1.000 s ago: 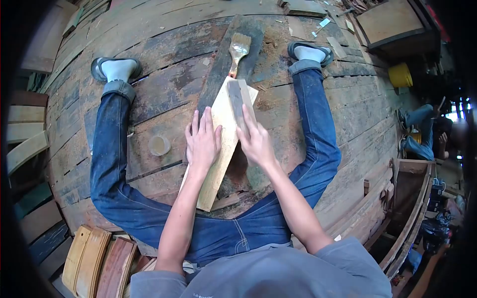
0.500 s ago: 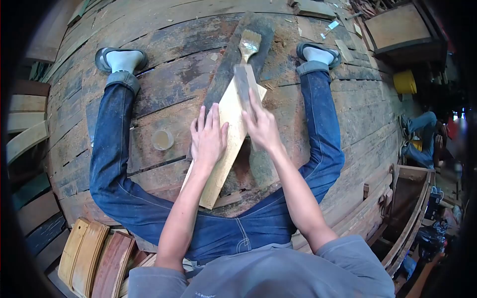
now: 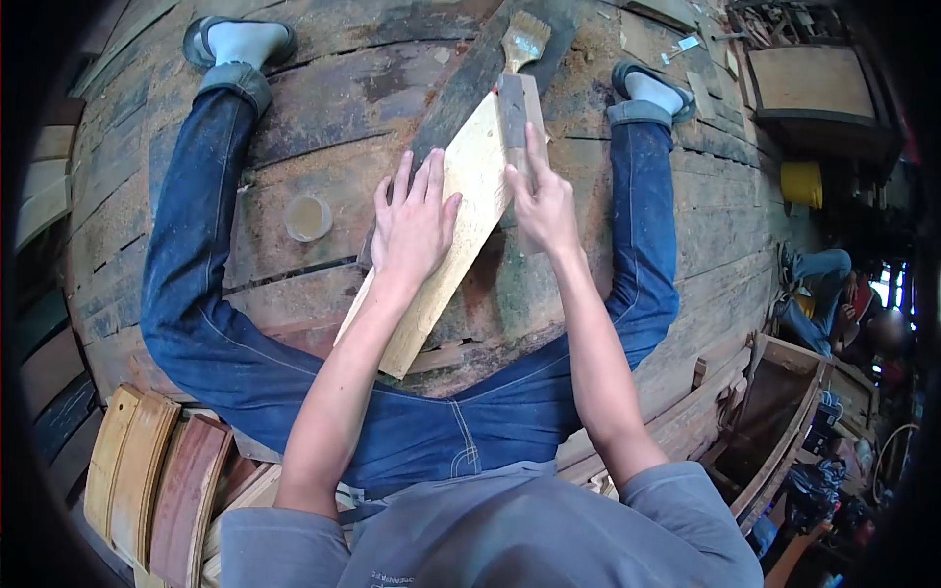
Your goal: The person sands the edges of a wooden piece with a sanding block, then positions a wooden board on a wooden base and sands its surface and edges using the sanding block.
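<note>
Head view: cup (image 3: 309, 218) holds tan contents; left hand (image 3: 414, 231) spread on pale board (image 3: 479, 191); right hand (image 3: 545, 209) grips block (image 3: 514, 110).

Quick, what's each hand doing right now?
Left hand: open, laid flat on the pale board.
Right hand: closed, holding a block, index finger stretched along it.

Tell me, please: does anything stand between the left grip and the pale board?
Nothing visible does: the left grip rests on the pale board. The right grip holds a block at the board's right edge, apart from the left grip.
</note>
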### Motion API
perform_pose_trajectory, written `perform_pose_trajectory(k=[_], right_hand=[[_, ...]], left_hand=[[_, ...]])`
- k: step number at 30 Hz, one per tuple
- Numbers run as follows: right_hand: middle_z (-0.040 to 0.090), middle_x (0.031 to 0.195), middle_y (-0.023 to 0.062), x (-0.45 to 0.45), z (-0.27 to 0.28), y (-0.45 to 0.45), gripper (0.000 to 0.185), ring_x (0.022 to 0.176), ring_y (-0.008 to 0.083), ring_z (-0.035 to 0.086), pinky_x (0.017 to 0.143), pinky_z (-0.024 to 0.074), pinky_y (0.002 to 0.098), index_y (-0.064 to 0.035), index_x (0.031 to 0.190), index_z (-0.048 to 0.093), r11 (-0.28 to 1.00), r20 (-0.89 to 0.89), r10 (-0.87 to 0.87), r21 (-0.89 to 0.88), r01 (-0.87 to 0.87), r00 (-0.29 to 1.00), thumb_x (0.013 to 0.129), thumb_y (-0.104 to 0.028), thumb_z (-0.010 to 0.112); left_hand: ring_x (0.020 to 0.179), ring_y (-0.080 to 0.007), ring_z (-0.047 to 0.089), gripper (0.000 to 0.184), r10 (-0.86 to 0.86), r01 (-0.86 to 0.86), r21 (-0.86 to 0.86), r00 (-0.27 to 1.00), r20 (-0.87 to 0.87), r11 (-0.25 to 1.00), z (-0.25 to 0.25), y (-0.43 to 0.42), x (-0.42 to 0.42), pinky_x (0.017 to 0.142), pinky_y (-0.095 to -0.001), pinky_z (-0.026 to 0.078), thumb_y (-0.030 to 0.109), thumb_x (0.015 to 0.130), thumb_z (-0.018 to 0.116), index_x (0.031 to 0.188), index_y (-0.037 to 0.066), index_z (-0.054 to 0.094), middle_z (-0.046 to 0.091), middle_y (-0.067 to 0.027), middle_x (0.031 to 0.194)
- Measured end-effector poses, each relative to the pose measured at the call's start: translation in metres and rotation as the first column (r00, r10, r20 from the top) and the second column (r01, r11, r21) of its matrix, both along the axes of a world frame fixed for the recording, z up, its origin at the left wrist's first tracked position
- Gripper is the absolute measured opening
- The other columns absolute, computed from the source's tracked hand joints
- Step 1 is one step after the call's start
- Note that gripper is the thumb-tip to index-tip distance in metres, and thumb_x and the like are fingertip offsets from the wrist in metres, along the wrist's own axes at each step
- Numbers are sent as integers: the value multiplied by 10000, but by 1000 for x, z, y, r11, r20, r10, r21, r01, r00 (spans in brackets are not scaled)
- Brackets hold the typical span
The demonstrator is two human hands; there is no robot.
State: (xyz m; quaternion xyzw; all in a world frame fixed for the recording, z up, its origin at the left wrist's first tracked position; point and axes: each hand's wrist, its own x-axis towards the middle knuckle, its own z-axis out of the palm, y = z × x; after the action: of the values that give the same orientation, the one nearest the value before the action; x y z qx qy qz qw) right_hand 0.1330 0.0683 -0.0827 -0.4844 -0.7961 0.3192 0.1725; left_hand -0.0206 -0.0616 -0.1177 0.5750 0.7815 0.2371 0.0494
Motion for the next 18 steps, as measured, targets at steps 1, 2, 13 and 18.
perform_pose_trajectory(k=[1, 2, 13, 18], right_hand=[[708, 1041, 346, 0, 0, -2, 683, 1028, 483, 706, 891, 569, 500, -216, 1611, 359, 1000, -2, 6, 4, -6, 1000, 989, -243, 641], [705, 1050, 349, 2, 0, -8, 686, 1026, 487, 705, 894, 568, 502, -206, 1613, 355, 1000, -16, 11, -6, -11, 1000, 989, -235, 640], [688, 1091, 371, 36, -6, -53, 706, 1025, 515, 694, 853, 579, 541, -204, 1625, 328, 996, 43, 61, 68, -64, 997, 991, -234, 639], [693, 973, 377, 9, -2, 4, 705, 988, 484, 712, 823, 580, 537, -214, 1628, 311, 997, 4, -65, 29, 65, 998, 995, -257, 619]], left_hand=[[1488, -359, 366, 632, 6, -6, -3, 1000, -12, 1000, -2, 0, 0, 1148, -528, 306, 329, 1048, 537, 1567, 9, 370, 500, -156, 1534], [1487, -361, 366, 631, 3, -3, 0, 1000, -16, 1000, -4, 0, 0, 1149, -529, 304, 334, 1051, 531, 1566, 7, 370, 499, -154, 1535], [1490, -373, 365, 631, 5, -5, -20, 1000, 13, 1000, -1, 0, 1, 1155, -548, 303, 344, 1057, 516, 1561, -6, 370, 498, -163, 1536], [1492, -379, 367, 634, -8, 8, -17, 1000, -8, 1000, 0, 1, 0, 1151, -548, 310, 337, 1055, 523, 1564, -7, 363, 497, -179, 1536]])
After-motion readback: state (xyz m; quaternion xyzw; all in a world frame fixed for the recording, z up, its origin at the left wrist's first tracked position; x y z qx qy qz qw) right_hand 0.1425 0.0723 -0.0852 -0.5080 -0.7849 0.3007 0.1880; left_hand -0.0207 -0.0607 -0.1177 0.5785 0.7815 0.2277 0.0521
